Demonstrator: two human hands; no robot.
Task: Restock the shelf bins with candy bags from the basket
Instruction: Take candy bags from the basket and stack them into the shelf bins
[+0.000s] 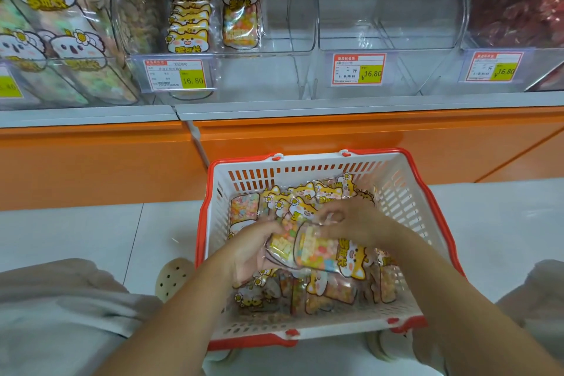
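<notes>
- Head view: both hands are down inside the basket, which sits on the floor below the shelf bins.
- The left hand and right hand have their fingers closed around one candy bag, lifted just above the pile in the basket, likely for carrying up to the bins.
- The bag is clear, glossy, fox-printed, with pastel sweets showing.

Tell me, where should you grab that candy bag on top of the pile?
Probably by its long edges, from above. The bag lies flat and sideways atop the others in the basket, and its cat-shaped end is floppy. The left hand and right hand are already on it.
</notes>
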